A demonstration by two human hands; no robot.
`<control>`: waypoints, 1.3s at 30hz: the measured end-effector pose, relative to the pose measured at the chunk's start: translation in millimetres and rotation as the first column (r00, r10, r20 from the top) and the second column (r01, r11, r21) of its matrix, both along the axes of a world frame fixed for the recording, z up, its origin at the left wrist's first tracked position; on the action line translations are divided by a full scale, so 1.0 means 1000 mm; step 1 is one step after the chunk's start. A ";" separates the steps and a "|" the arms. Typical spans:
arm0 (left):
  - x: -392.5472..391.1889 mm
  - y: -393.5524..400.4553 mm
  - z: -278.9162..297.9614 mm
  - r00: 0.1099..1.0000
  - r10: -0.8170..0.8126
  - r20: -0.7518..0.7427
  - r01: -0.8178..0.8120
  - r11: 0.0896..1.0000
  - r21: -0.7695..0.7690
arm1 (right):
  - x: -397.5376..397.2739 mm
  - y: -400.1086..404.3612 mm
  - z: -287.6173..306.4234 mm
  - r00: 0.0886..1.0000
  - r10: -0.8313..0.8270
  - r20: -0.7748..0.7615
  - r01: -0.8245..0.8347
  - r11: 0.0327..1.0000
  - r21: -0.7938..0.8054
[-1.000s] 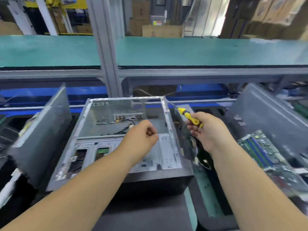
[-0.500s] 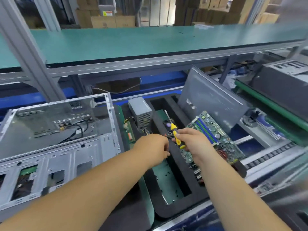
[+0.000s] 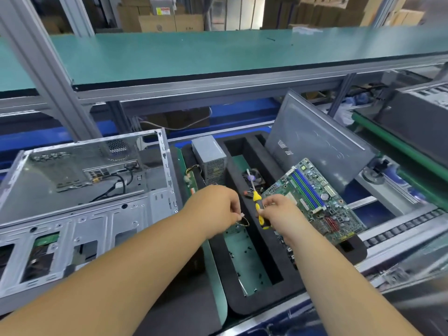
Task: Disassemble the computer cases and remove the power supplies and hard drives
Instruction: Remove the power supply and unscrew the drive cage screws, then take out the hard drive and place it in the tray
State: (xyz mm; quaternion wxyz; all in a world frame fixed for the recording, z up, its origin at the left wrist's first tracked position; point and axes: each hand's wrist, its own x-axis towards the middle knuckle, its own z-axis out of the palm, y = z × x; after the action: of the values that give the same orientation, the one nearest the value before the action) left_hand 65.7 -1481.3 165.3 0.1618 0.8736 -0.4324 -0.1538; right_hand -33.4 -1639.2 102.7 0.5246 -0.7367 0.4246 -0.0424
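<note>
From the head view, the left hand (image 3: pixel 215 207) was curled over the black foam sorting tray (image 3: pixel 257 304), pinching a small pale connector with a thin loop of wire (image 3: pixel 243 220) between thumb and fingertips, above the tray's green-floored middle slot. The right hand (image 3: pixel 278 214) gripped a yellow-and-black-handled screwdriver (image 3: pixel 259 210), its shaft pointing up and away over the tray.

The stripped silver steel computer case (image 3: pixel 80 190) lay on its side at the left of the conveyor bench, its side panel off and its interior bare apart from a few black cables (image 3: pixel 118 184) near the rear port opening. The grey boxed power supply (image 3: pixel 211 158) stood outside the case, at the far left corner of the foam tray. The green motherboard with blue memory slots (image 3: pixel 315 202) leaned against the tray's right edge, and a dark grey sheet-metal side panel (image 3: pixel 315 141) stood tilted behind it. A small black fan (image 3: pixel 254 177) lay in the tray's far slot, and loose black screws (image 3: pixel 242 251) were scattered on the green floor of the near slot.

By my judgement this case was nearly finished: panel, board and power supply were out. I could not pick out a hard drive anywhere, so whether that was done I cannot tell. A second closed grey case (image 3: pixel 417 112) waited at the far right of the bench, seemingly untouched.

A red-and-yellow label on a box in the background was too small to read, and no brand showed clearly.
</note>
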 end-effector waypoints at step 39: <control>0.031 0.101 0.009 0.975 0.213 -0.068 -0.223 0.917 -0.331 | 0.048 0.009 0.001 0.983 0.072 -0.169 -0.140 0.888 -0.438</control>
State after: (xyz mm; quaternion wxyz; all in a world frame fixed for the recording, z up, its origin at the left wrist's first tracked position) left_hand 97.2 -1380.0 174.3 0.3311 0.8733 -0.3499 -0.0721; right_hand 14.4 -1630.5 104.0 0.3093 -0.8610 0.3999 -0.0556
